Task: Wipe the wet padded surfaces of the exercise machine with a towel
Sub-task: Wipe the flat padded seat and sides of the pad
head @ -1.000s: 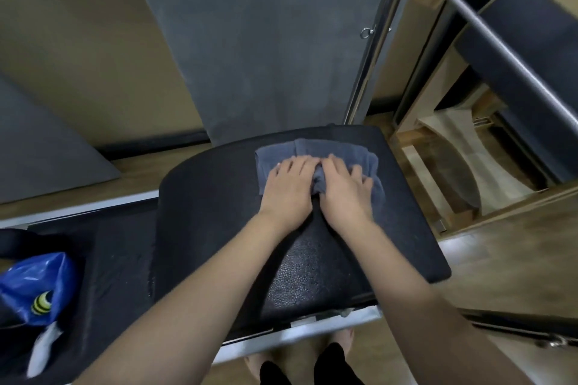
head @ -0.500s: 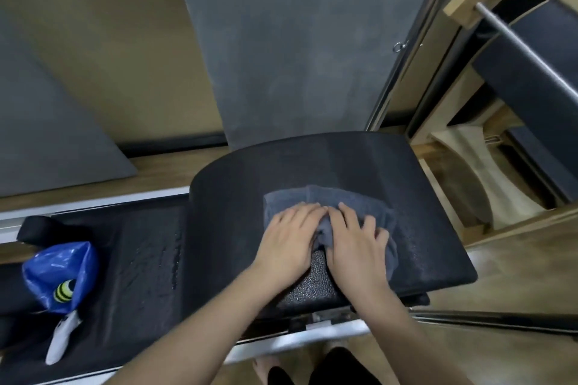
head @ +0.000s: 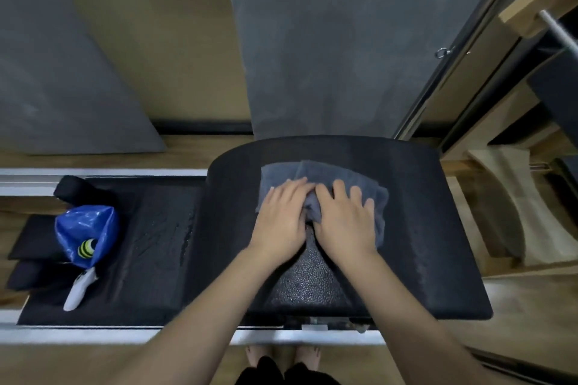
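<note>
Left hand (head: 281, 216) and right hand (head: 345, 222) flat, fingers spread, pressing grey towel (head: 325, 175) onto black pad (head: 422, 228) (droplets visible).

left hand (head: 283, 214): palm down, fingers straight and close together, pressing flat | right hand (head: 345, 219): palm down beside it, fingers slightly spread, pressing flat | both forearms stretched forward, thumbs nearly touching

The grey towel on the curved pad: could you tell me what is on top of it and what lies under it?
Both hands, left hand and right hand, press flat on the grey towel. Under it lies the black curved pad; the covered patch cannot be checked for wetness.
</note>
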A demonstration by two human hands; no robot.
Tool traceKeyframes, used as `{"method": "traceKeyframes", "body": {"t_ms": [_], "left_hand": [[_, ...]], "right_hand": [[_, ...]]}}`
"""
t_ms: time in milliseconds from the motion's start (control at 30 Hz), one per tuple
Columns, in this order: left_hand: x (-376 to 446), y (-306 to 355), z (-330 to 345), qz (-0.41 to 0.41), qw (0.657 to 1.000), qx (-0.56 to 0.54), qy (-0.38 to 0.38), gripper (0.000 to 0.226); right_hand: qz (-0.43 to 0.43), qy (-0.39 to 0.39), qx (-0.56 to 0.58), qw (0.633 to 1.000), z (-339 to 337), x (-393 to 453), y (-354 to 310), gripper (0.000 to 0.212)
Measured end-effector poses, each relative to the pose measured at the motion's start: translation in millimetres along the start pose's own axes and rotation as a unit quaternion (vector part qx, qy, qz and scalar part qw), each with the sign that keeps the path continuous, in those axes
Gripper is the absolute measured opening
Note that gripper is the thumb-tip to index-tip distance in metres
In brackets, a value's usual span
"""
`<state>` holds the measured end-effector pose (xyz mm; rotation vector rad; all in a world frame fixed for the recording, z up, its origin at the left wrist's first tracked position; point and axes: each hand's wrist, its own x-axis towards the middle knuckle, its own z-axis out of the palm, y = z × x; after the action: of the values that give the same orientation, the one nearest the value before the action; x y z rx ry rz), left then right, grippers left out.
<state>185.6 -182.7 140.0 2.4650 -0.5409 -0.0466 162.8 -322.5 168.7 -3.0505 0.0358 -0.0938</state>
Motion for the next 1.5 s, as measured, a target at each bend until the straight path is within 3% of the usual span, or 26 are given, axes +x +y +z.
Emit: {"method": "traceKeyframes", "body": {"t_ms": [133, 300, 433, 567, 733, 900, 1100, 1300, 1500], "left_hand": [[-75, -4, 9, 0.025, 0.997, -0.071, 0.02, 0.054], [-90, -30, -8, -0.04, 0.972, -0.215, 0.085, 0.059], [-90, -93, -7, -0.246, 0.933, -0.184, 0.186, 0.048], [-107, -155, 0, -0.412, 0.876, -0.193, 0.162, 0.051], [-130, -186, 14, -0.406, 0.86, -0.291, 0.108, 0.051], [-132, -196, 25, -0.4, 0.843, -0.338, 0.121, 0.043], [-135, -202, 32, -0.39, 0.845, -0.338, 0.14, 0.04], [-136, -203, 33, -0.388, 0.845, -0.349, 0.119, 0.051], [-132, -201, 29, -0.394, 0.854, -0.319, 0.119, 0.045]], "right_hand": [[-0.062, -0.031, 0.03, 0.997, -3, -66, -4, 0.059], [-0.071, -0.072, 0.021, 0.995, 1, -71, 5, 0.081], [-0.078, -0.122, -0.009, 0.989, 13, -66, 1, 0.093], [-0.078, -0.127, -0.014, 0.989, 13, -51, -11, 0.076], [-0.051, -0.116, -0.02, 0.992, 19, 17, -59, 0.07], [-0.014, -0.133, -0.047, 0.99, 43, 95, -137, 0.065], [-0.083, -0.147, -0.131, 0.977, 70, 50, -199, 0.061], [-0.083, -0.154, -0.085, 0.981, 49, -35, -166, 0.057], [0.043, -0.124, -0.061, 0.989, 31, 35, -114, 0.067]]}}
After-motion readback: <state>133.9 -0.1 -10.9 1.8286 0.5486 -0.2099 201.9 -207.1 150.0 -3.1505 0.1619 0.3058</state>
